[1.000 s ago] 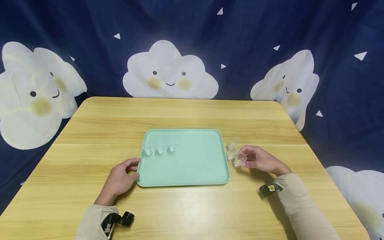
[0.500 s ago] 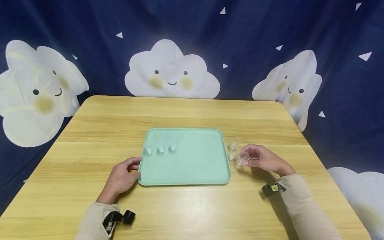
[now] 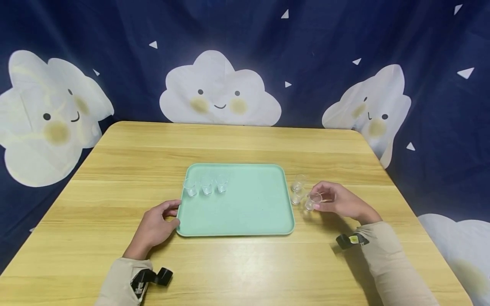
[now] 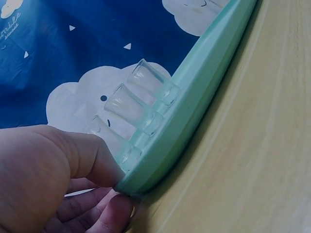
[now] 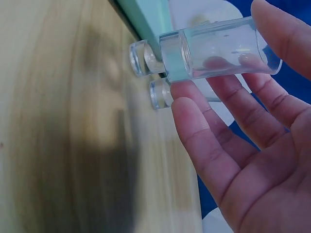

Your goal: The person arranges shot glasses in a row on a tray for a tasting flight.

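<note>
Glass (image 3: 313, 201) is right of the tray (image 3: 245, 212), pinched near the top by the right hand (image 3: 342, 202), thumb and bent fingers only a glass apart. The left hand (image 3: 155, 223) bends its thumb and fingers to grip the tray's left edge. 2 other glasses (image 3: 297, 185) stand just right of the tray; 3 clear glasses (image 3: 206, 189) stand on the tray's left part.

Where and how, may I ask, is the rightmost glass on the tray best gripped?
Probably take the glass by its upper wall, from the right: it stands upright, flares toward its rim, and has bare tray on that side, another glass close on its left.
</note>
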`<action>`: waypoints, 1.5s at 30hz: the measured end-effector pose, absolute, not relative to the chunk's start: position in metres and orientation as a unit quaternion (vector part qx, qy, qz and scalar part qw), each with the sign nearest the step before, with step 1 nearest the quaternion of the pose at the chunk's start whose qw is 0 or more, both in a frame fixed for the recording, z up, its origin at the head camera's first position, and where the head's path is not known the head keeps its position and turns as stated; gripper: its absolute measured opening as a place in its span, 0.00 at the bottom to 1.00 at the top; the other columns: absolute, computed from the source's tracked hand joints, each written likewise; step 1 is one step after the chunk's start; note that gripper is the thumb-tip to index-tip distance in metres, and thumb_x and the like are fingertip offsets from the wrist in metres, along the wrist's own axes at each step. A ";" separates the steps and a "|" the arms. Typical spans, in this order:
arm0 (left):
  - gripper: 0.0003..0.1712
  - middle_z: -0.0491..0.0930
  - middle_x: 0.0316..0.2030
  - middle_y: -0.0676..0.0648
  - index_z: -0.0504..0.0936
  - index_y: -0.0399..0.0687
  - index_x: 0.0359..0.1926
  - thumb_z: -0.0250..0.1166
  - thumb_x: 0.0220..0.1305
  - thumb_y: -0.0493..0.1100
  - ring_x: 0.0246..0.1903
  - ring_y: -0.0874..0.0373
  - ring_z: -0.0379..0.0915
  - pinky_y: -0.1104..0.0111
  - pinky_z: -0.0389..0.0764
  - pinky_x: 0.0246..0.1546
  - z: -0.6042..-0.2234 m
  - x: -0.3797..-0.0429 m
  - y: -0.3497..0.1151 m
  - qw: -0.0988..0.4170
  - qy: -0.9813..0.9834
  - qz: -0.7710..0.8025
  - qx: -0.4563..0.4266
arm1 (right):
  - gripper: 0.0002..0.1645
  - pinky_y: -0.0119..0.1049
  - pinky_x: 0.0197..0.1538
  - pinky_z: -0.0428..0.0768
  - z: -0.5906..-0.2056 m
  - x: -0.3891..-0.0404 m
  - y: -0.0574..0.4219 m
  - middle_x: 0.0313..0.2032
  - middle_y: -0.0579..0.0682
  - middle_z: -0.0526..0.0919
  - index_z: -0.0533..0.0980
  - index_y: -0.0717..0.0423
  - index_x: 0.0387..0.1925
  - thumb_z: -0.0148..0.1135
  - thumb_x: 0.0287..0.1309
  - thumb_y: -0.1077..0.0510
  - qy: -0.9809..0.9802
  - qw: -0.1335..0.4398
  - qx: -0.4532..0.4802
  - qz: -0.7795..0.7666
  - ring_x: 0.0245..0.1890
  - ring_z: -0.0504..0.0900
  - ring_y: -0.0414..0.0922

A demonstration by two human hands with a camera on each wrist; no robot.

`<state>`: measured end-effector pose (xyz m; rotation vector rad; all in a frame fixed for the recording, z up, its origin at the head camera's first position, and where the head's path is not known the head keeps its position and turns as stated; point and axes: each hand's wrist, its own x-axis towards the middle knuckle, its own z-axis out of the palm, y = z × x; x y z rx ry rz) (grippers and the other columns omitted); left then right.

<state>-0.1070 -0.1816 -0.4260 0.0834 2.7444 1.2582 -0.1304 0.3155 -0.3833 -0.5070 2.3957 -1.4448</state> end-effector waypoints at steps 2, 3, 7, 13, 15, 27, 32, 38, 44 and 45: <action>0.28 0.82 0.46 0.42 0.74 0.38 0.62 0.61 0.59 0.34 0.47 0.49 0.78 0.58 0.73 0.46 -0.426 -0.107 -0.181 0.061 0.907 0.415 0.028 | 0.17 0.35 0.51 0.77 -0.381 -0.130 0.316 0.44 0.60 0.78 0.73 0.67 0.44 0.68 0.53 0.68 0.837 0.144 -0.176 -0.498 0.47 0.80 0.47; 0.28 0.82 0.46 0.42 0.74 0.38 0.62 0.61 0.59 0.34 0.47 0.49 0.78 0.58 0.73 0.46 -0.425 -0.107 -0.181 0.062 0.907 0.415 0.029 | 0.17 0.35 0.51 0.77 -0.380 -0.129 0.316 0.44 0.60 0.78 0.73 0.67 0.44 0.67 0.52 0.68 0.838 0.142 -0.177 -0.496 0.46 0.80 0.47; 0.28 0.82 0.46 0.42 0.74 0.38 0.62 0.61 0.59 0.34 0.47 0.49 0.77 0.59 0.73 0.45 -0.425 -0.107 -0.181 0.060 0.907 0.415 0.031 | 0.17 0.34 0.50 0.77 -0.376 -0.129 0.316 0.43 0.60 0.78 0.73 0.67 0.44 0.67 0.53 0.69 0.841 0.136 -0.182 -0.491 0.46 0.80 0.45; 0.28 0.81 0.48 0.40 0.74 0.38 0.62 0.61 0.59 0.34 0.47 0.49 0.77 0.59 0.74 0.44 -0.425 -0.107 -0.181 0.058 0.907 0.416 0.033 | 0.15 0.36 0.50 0.77 -0.370 -0.131 0.311 0.42 0.59 0.77 0.72 0.68 0.43 0.66 0.55 0.69 0.831 0.141 -0.201 -0.499 0.45 0.79 0.44; 0.28 0.81 0.48 0.40 0.74 0.38 0.62 0.61 0.59 0.34 0.47 0.48 0.77 0.60 0.74 0.44 -0.425 -0.107 -0.181 0.059 0.907 0.416 0.033 | 0.15 0.36 0.49 0.78 -0.368 -0.132 0.308 0.42 0.59 0.77 0.72 0.68 0.43 0.66 0.55 0.69 0.830 0.141 -0.207 -0.499 0.45 0.79 0.45; 0.28 0.81 0.48 0.40 0.74 0.37 0.62 0.61 0.58 0.34 0.47 0.48 0.77 0.58 0.74 0.45 -0.426 -0.108 -0.181 0.056 0.908 0.413 0.034 | 0.16 0.39 0.49 0.78 -0.354 -0.139 0.292 0.42 0.60 0.75 0.71 0.67 0.43 0.66 0.54 0.70 0.825 0.138 -0.221 -0.501 0.44 0.78 0.49; 0.28 0.82 0.47 0.42 0.74 0.38 0.62 0.61 0.58 0.34 0.47 0.49 0.77 0.58 0.73 0.46 -0.429 -0.103 -0.183 0.065 0.908 0.413 0.024 | 0.16 0.41 0.49 0.79 -0.355 -0.140 0.283 0.43 0.61 0.76 0.72 0.68 0.42 0.67 0.52 0.71 0.816 0.141 -0.230 -0.511 0.44 0.79 0.49; 0.28 0.82 0.47 0.42 0.74 0.38 0.62 0.61 0.58 0.34 0.46 0.50 0.77 0.58 0.73 0.46 -0.431 -0.102 -0.184 0.062 0.908 0.414 0.026 | 0.16 0.42 0.48 0.79 -0.355 -0.145 0.274 0.43 0.60 0.77 0.72 0.67 0.43 0.67 0.52 0.71 0.804 0.148 -0.241 -0.524 0.44 0.79 0.49; 0.28 0.81 0.49 0.40 0.74 0.38 0.62 0.61 0.58 0.34 0.47 0.48 0.77 0.56 0.73 0.47 -0.426 -0.107 -0.181 0.054 0.908 0.415 0.036 | 0.17 0.44 0.47 0.80 -0.351 -0.152 0.266 0.40 0.60 0.76 0.72 0.67 0.42 0.67 0.51 0.72 0.800 0.149 -0.233 -0.533 0.43 0.78 0.50; 0.28 0.81 0.49 0.40 0.74 0.37 0.62 0.61 0.58 0.34 0.47 0.48 0.77 0.56 0.73 0.48 -0.426 -0.107 -0.181 0.054 0.908 0.414 0.036 | 0.17 0.44 0.48 0.79 -0.351 -0.153 0.265 0.40 0.60 0.76 0.72 0.67 0.42 0.67 0.51 0.72 0.800 0.149 -0.231 -0.533 0.44 0.78 0.51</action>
